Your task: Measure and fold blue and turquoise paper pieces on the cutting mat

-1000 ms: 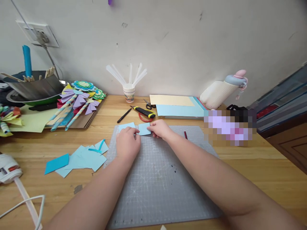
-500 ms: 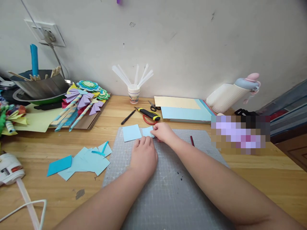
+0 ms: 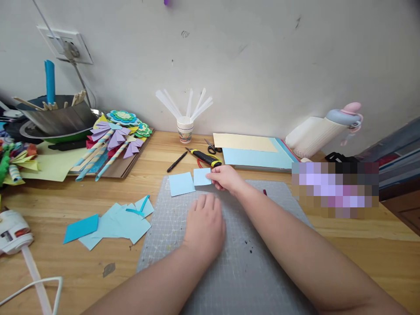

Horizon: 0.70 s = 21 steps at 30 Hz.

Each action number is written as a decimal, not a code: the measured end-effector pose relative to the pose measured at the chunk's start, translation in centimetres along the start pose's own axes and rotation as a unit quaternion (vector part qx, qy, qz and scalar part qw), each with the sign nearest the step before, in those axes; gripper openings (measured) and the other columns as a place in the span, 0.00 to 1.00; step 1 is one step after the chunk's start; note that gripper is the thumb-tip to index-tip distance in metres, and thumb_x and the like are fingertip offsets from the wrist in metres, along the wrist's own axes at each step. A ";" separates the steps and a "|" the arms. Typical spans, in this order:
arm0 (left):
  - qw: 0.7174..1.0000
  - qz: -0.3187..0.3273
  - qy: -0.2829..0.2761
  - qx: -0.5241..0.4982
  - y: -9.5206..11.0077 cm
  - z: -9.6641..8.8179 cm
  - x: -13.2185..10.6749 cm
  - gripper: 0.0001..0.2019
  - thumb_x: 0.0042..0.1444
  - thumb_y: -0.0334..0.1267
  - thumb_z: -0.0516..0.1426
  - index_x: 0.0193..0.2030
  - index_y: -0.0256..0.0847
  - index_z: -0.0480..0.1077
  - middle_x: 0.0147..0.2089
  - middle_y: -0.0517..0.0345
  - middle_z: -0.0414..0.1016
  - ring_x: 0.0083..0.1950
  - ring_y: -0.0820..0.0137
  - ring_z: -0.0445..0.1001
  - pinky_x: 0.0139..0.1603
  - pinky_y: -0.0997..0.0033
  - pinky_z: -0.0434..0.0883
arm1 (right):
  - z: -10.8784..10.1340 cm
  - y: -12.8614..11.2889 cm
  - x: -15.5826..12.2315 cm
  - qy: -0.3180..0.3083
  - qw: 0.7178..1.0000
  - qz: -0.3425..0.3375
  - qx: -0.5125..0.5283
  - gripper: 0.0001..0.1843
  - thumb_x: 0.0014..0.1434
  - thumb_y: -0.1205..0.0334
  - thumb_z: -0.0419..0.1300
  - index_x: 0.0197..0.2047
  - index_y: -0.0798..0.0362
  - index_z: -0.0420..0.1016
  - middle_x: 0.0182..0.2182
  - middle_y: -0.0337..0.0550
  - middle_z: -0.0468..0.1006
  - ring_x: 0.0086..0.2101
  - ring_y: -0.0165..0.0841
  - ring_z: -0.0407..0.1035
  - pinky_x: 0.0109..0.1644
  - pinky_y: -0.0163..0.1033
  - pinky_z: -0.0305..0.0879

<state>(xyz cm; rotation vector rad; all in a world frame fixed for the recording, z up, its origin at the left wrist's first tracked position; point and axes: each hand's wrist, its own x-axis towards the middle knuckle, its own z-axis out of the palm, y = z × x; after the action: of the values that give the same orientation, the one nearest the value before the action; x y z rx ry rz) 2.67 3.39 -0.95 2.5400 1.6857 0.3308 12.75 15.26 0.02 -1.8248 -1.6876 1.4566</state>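
Between the thumb and fingers of my right hand [image 3: 226, 179] a small light blue paper square [image 3: 202, 176] is pinched by its right edge, near the far end of the grey cutting mat [image 3: 164, 245]. Just left of it lies a larger light blue paper square [image 3: 182, 184], flat across the mat's far left corner. My left hand [image 3: 206, 223] rests palm down on the mat, a little nearer to me than both squares. Its fingers point forward, slightly bent, and hold nothing.
Left of the mat lie light blue paper pieces [image 3: 116, 225] and a glue gun [image 3: 15, 234]. Behind the mat are a black pen [image 3: 177, 162], a utility knife [image 3: 205, 157], scissors [image 3: 213, 148], a paper cup of clear sticks [image 3: 185, 131] and stacked paper [image 3: 256, 157].
My right hand has lifted the small square, now seen whole. My left hand has let go of its near edge and drawn back toward me and slightly right.
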 end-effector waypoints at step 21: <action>0.943 0.284 -0.086 -0.150 0.1 1.3 -0.4 0.05 0.57 0.35 0.56 0.36 0.41 0.73 0.39 0.58 0.80 0.38 0.67 0.76 0.34 0.66 0.69 | 5.1 -2.3 2.7 -0.068 0.996 0.003 -0.061 0.18 0.64 0.57 0.58 0.55 0.55 0.69 0.52 0.49 0.72 0.46 0.38 0.71 0.48 0.49 0.71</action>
<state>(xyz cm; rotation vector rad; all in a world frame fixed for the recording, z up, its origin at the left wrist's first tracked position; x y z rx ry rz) 2.91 3.01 -2.27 2.6622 0.7460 0.3513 6.92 16.12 -1.86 -1.8311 -1.8753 1.5438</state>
